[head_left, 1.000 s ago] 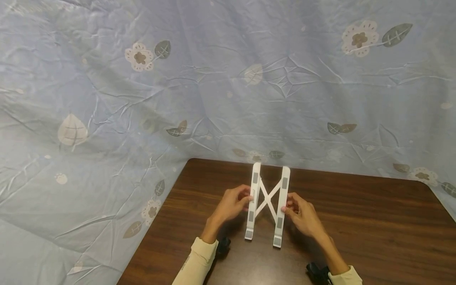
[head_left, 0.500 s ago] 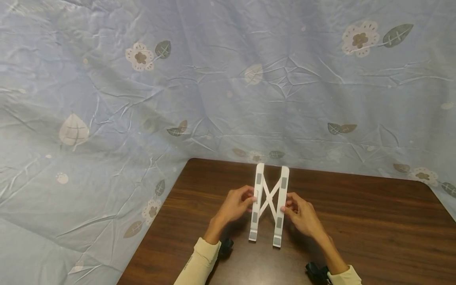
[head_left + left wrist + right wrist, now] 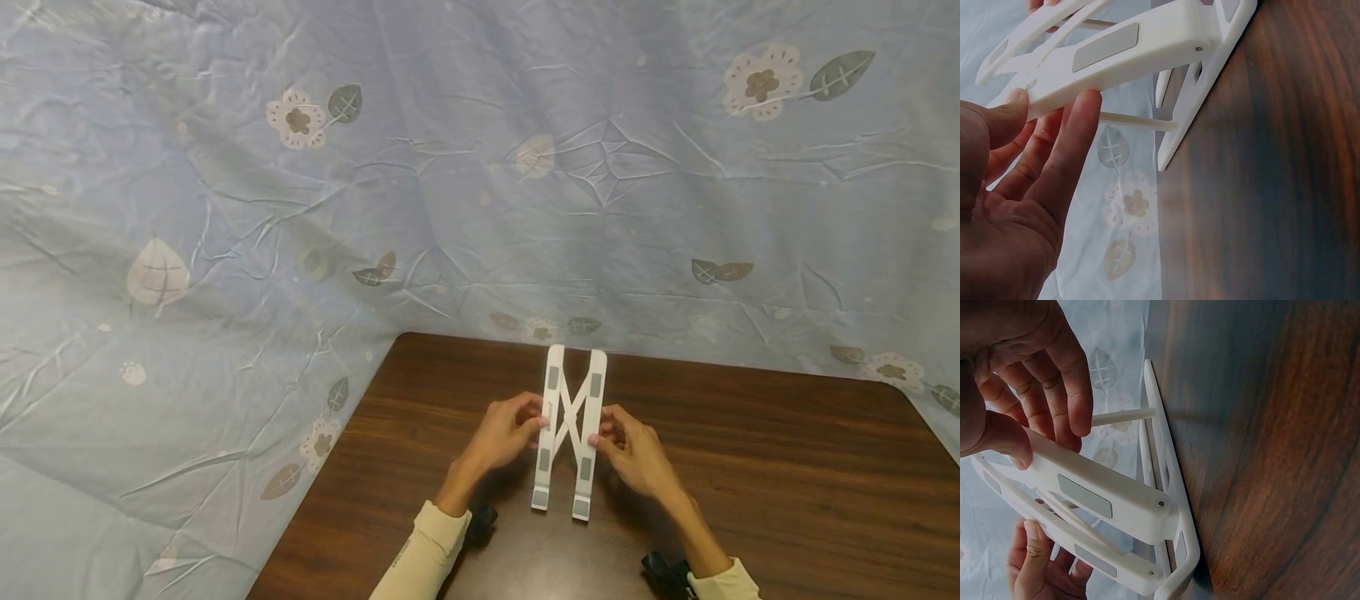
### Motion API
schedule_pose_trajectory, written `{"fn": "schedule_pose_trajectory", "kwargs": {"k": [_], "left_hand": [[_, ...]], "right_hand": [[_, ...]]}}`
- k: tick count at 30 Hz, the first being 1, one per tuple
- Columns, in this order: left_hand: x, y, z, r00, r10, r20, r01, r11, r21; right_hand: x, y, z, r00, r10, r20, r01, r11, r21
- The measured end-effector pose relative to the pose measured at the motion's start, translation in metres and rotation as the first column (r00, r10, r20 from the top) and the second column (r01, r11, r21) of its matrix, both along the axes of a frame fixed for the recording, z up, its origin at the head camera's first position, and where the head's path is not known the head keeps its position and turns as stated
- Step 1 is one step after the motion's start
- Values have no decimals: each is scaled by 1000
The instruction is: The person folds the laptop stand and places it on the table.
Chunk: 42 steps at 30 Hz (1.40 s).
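Note:
A white folding laptop stand [image 3: 551, 392] with grey pads and crossed bars stands on the table in the head view. My left hand [image 3: 506, 432] grips its left arm, thumb on top and fingers beneath. On the other side my right hand [image 3: 636, 450] pinches the right arm the same way. The left wrist view shows the stand's arm [image 3: 1147, 47] sloping up from a base rail on the wood, with a thin strut [image 3: 1141, 120] below. In the right wrist view, both arms of the stand [image 3: 1104, 481] lie close side by side.
The dark wooden table [image 3: 765, 467] ends at a pale blue floral cloth [image 3: 480, 192] hanging behind and to the left. Black wrist devices [image 3: 480, 527] sit at both wrists below the cream sleeves [image 3: 423, 550].
My left hand has moved right, bringing the stand's left arm closer to the right arm. The crossed bars have narrowed. The right hand has stayed almost in place.

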<state>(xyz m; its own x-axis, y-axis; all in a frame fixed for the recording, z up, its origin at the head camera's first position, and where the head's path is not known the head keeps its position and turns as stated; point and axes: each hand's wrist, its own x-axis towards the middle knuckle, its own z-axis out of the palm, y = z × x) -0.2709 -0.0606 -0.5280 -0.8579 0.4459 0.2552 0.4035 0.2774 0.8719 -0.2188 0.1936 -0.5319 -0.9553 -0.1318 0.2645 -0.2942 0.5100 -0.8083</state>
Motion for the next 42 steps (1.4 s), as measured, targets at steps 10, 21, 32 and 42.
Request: {"fn": "schedule_pose_trajectory", "kwargs": {"k": [10,21,32,42], "left_hand": [[3,8,-1,1000,1,-15,-1,1000,-5],[9,13,1,1000,-5,-12,5,1000,-2],[9,19,-1,999,-14,-34,13,1000,-21],[12,22,2,999,12,-37,-12,1000,-6]], "right_hand": [[-1,-1,1,1000,-4,30,4,1000,-9],[0,-3,2,999,5,36,-4,1000,-20],[-1,-14,-1,999,29,42,-28,999,-22],[-2,-15,3,998,25,54,-23,999,-33]]}}
